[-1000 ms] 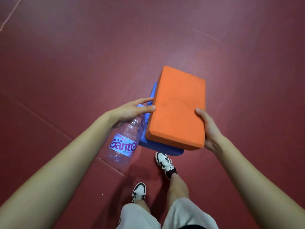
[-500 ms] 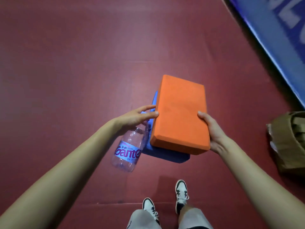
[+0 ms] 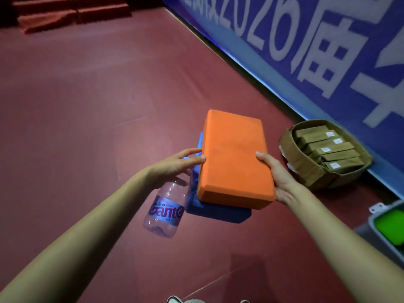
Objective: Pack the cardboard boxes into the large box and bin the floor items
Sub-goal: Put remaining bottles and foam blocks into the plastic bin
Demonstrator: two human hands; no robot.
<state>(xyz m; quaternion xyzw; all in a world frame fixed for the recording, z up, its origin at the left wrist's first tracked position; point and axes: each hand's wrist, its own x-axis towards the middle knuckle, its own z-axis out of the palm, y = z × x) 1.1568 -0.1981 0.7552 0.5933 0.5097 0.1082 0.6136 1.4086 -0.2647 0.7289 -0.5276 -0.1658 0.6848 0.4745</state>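
The orange block [image 3: 235, 158] lies broad face up between the two hands, its long axis running almost straight away from the person, with the near end just past the wrists. A blue block [image 3: 218, 213] sits under it, showing beyond the orange one's near end and along the edge by the left fingers. The right hand [image 3: 275, 173] clamps the stack from its side: the thumb is laid on the orange top face, and the other fingers are hidden beneath. The left hand [image 3: 175, 165] has thumb and forefinger stretched onto the opposite long edge. A plastic bottle [image 3: 166, 208] hangs under its palm, neck up at the hidden fingers, base pointing down and toward the person; how those fingers wrap the neck cannot be seen. Beyond the right-hand knuckles, the large cardboard box [image 3: 306, 171] stands on the red floor [image 3: 87, 106], with small boxes [image 3: 328, 147] packed side by side inside it. Half a second ago only a corner of that box showed at the frame edge. Now it is whole and near, the blue banner [image 3: 306, 51] fills the upper right, and a grey bin [image 3: 371, 217] has come in behind the right forearm. The hold on the stack and bottle is unchanged.
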